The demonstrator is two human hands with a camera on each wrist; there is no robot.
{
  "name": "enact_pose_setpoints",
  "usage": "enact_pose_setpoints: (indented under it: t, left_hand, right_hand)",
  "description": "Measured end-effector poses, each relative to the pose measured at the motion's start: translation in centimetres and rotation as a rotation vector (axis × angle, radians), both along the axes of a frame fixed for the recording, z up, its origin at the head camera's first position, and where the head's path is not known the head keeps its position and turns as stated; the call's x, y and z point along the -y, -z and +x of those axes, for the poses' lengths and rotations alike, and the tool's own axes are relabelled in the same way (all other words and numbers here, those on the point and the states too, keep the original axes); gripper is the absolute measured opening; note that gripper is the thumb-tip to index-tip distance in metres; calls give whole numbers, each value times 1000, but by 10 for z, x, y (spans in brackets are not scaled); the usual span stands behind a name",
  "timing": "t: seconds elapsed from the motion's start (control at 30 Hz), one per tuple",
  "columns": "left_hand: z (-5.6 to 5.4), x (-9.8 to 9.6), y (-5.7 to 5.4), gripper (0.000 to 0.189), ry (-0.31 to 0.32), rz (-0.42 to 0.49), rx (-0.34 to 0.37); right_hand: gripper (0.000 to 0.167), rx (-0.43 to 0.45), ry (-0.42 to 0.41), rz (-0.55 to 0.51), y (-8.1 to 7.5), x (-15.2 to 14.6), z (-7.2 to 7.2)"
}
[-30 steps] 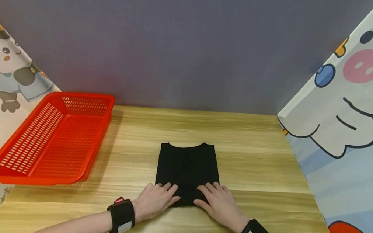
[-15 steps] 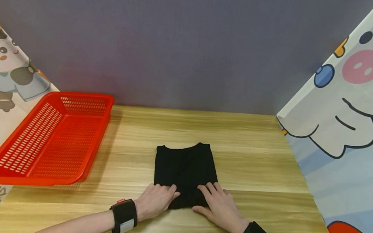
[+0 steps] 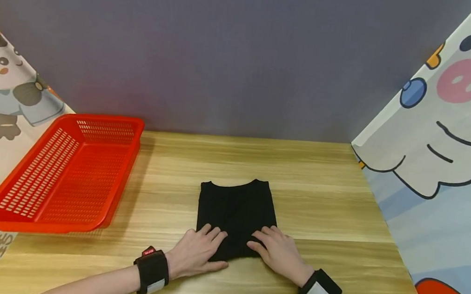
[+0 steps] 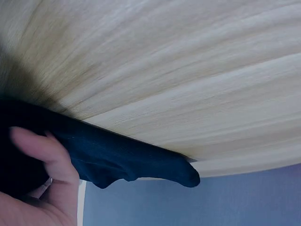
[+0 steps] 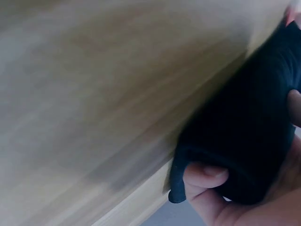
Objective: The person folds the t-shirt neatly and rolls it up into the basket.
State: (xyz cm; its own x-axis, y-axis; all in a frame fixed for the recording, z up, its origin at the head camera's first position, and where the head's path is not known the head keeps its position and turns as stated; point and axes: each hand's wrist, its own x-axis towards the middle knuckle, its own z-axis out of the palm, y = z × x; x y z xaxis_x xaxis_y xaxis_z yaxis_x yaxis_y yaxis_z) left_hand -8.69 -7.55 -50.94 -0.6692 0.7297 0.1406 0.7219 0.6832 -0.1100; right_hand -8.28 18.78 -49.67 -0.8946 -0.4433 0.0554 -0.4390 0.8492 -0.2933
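Note:
A folded black garment (image 3: 236, 208) lies at the middle of the table, its curved far edge dipping between two raised corners. My left hand (image 3: 197, 251) rests on its near left corner, fingers spread over the cloth and thumb stretched out along the near side. On the near right corner, my right hand (image 3: 278, 251) grips the cloth, fingers on top and thumb at the near edge. In the right wrist view the black garment (image 5: 235, 122) bulges in a rounded fold, with a fingertip (image 5: 207, 175) at the fold's open end.
A red plastic basket (image 3: 114, 197) with slotted sides stands at the left of the wooden table (image 3: 320, 187). A grey panel (image 3: 247, 59) rises behind the table, and cartoon-printed sheets (image 3: 434, 183) flank it on both sides.
My left thumb has moved away from the other fingers, and the left fingers reach a little farther up the cloth. The near edge on the right sits slightly farther away. The garment has shifted slightly.

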Motion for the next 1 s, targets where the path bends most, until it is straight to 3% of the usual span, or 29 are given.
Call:
enact_pose_setpoints:
  t: [0.17,0.3,0.47,0.63,0.73,0.83,1.0]
  left_hand:
    - [-2,0,1,49,20,19,-20]
    - [-5,0,1,32,18,62,-9]
    - [-8,-1,1,30,-11,111,53]
    - [-8,0,2,37,-70,123,77]
    - [-7,2,4,49,-85,110,45]
    - [-7,5,5,62,-54,89,-31]
    - [-11,5,8,47,-13,91,-157]
  right_hand:
    - [43,117,67,-35,-3,3,-2]
    - [52,148,88,-41,-3,3,0]
    - [63,44,25,30,1,0,6]
    - [45,-75,-9,67,2,-1,7]
    - [37,-70,-2,70,0,-1,3]
    - [39,-5,10,67,-3,-2,-2]
    - [51,185,50,36,-11,-6,-9]
